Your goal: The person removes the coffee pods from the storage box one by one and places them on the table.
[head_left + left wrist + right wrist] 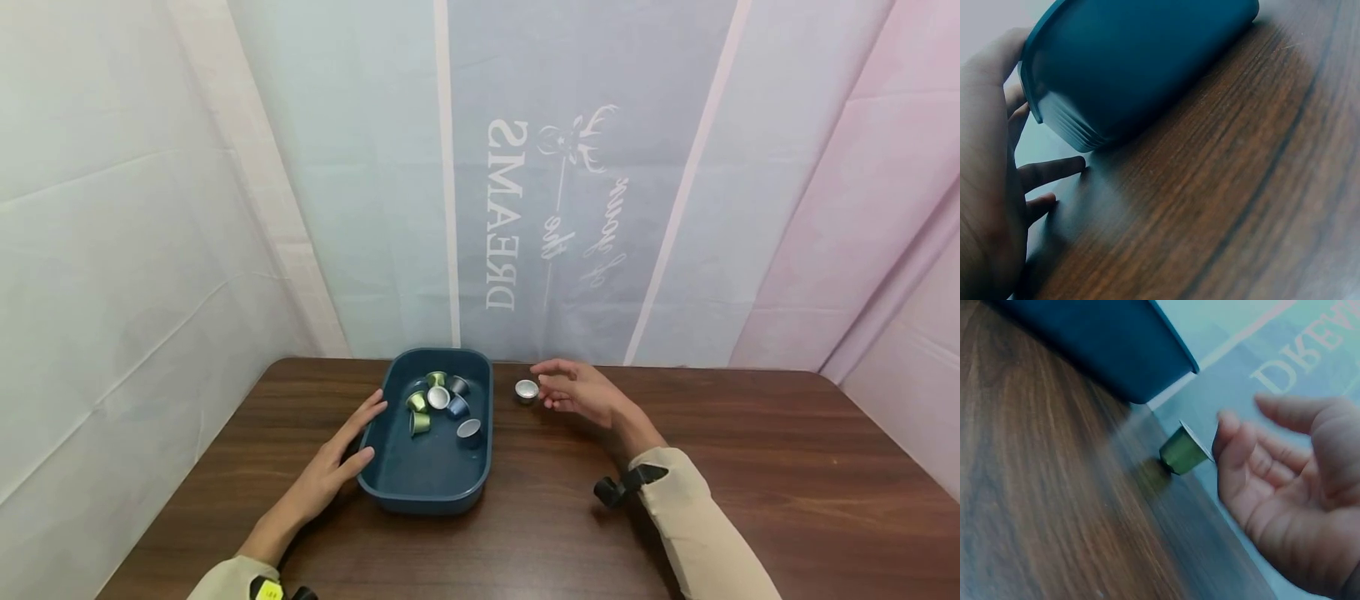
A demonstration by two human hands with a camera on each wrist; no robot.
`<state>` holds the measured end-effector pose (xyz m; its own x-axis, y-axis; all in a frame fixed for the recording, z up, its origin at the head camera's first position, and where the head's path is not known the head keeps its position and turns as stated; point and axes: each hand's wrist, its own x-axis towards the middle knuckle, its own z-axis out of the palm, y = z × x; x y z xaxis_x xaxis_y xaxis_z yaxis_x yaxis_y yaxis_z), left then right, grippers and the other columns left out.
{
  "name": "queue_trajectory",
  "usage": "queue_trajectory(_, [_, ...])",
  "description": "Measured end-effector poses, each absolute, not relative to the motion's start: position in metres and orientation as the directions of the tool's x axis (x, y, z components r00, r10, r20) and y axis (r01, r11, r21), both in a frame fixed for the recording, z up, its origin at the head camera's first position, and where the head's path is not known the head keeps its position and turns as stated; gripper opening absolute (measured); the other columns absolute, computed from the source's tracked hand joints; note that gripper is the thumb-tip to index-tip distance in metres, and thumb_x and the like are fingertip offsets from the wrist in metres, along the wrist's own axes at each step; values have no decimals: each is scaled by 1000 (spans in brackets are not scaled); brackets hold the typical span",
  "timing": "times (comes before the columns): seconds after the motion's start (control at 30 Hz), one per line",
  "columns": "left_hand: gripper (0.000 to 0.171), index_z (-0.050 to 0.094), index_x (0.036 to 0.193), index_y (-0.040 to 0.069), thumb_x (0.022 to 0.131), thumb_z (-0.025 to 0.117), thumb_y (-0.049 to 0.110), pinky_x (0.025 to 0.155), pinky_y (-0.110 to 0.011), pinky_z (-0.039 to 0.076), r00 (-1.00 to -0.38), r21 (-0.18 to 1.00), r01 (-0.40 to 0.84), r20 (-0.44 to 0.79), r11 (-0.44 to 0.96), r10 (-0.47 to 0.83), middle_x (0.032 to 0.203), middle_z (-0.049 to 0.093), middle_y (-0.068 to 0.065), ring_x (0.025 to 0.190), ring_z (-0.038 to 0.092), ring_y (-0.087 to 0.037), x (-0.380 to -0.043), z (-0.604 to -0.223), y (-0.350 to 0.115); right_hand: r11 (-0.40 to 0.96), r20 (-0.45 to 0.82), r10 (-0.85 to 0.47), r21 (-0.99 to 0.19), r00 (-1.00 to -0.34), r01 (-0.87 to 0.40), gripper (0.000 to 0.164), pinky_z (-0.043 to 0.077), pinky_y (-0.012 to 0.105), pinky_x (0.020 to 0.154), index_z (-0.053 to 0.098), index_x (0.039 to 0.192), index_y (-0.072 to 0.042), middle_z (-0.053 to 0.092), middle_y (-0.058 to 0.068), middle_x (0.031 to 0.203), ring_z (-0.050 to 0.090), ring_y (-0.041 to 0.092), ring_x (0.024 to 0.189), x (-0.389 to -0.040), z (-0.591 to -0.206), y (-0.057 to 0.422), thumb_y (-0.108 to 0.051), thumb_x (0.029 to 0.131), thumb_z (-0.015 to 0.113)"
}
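A dark blue plastic bin (pixel 424 505) stands on the table, holding several coffee capsules, among them a green capsule (pixel 419 424), a blue capsule (pixel 457 407) and a capsule with its silver lid showing (pixel 468 428). My left hand (pixel 330 467) is at the bin's left side, thumb and fingertips at the rim, fingers spread. To the right of the bin, a green capsule (pixel 1183 450) sits upright on the table, its silver lid facing up. My right hand (pixel 581 395) is just right of that capsule, fingertips close to its rim, fingers loosely bent, holding nothing.
The brown wooden table (pixel 750 467) extends to both sides and toward me. Right behind its far edge hangs a pale cloth backdrop (pixel 390 208) with mirrored lettering. The bin's far end reaches close to that edge.
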<state>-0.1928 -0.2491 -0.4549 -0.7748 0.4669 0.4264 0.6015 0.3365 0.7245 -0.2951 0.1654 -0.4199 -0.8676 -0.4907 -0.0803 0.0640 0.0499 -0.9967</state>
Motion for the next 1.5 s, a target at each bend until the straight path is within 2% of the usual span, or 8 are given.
queue_trajectory(0.2, [59, 29, 150, 9, 96, 47, -1, 106, -21, 16, -781, 724, 596, 423, 346, 460, 159, 14, -7, 144, 13, -25, -192, -454, -249, -16, 65, -535, -998, -842, -67, 44, 50, 41, 79, 49, 132, 2, 60, 22, 99, 59, 24, 82, -288, -411, 152, -21, 96, 60])
queue_trajectory(0.4, [58, 28, 151, 10, 96, 47, 0, 106, -21, 16, -786, 734, 586, 413, 343, 460, 159, 13, -4, 144, 12, -22, -193, -456, -250, -107, 166, -570, -986, -805, -127, 43, 51, 35, 75, 43, 132, 10, 61, 23, 97, 60, 26, 83, -283, -404, 136, -12, 98, 55])
queue_trajectory(0.53, [60, 29, 151, 15, 96, 47, 0, 106, -21, 16, -786, 738, 584, 411, 338, 462, 159, 13, -6, 144, 13, -24, -193, -455, -250, -68, 198, -575, -978, -794, -195, 37, 52, 35, 73, 50, 127, 5, 63, 20, 98, 61, 29, 82, -277, -396, 119, -13, 96, 58])
queue_trajectory(0.67, [59, 29, 151, 14, 96, 47, -1, 106, -21, 16, -787, 741, 582, 411, 335, 459, 159, 13, -7, 144, 12, -26, -192, -454, -250, 13, 231, -592, -955, -772, -295, 33, 52, 45, 76, 55, 126, -3, 64, 21, 103, 63, 33, 84, -275, -389, 98, -13, 95, 60])
queue_trajectory(0.8, [58, 29, 150, 10, 96, 47, 0, 107, -23, 16, -785, 735, 587, 416, 339, 459, 159, 13, -7, 144, 12, -27, -192, -454, -250, 28, 223, -663, -947, -715, -321, 37, 49, 52, 81, 53, 129, -3, 61, 26, 110, 63, 31, 88, -275, -387, 79, -6, 94, 61])
queue_trajectory(0.93, [58, 28, 150, 9, 97, 47, 1, 107, -24, 16, -781, 731, 592, 417, 340, 464, 159, 13, -6, 144, 12, -27, -193, -454, -250, 49, 195, -714, -944, -672, -326, 40, 50, 47, 83, 52, 129, -1, 59, 28, 113, 64, 29, 92, -275, -388, 65, -2, 91, 63])
queue_trajectory(1.27, [58, 29, 151, 14, 97, 47, 2, 109, -28, 17, -786, 732, 586, 409, 347, 464, 159, 14, -5, 143, 15, -29, -194, -453, -248, 192, 139, -767, -882, -627, -430, 42, 51, 32, 81, 56, 128, -6, 64, 10, 109, 64, 21, 94, -275, -381, 36, -13, 89, 69])
queue_trajectory(1.5, [59, 28, 151, 13, 96, 47, 1, 109, -39, 19, -788, 724, 586, 406, 363, 463, 159, 15, -7, 143, 16, -30, -196, -457, -249, 211, 85, -862, -836, -500, -506, 40, 52, 33, 77, 57, 126, -4, 63, 10, 110, 63, 21, 93, -284, -379, 24, -12, 89, 69])
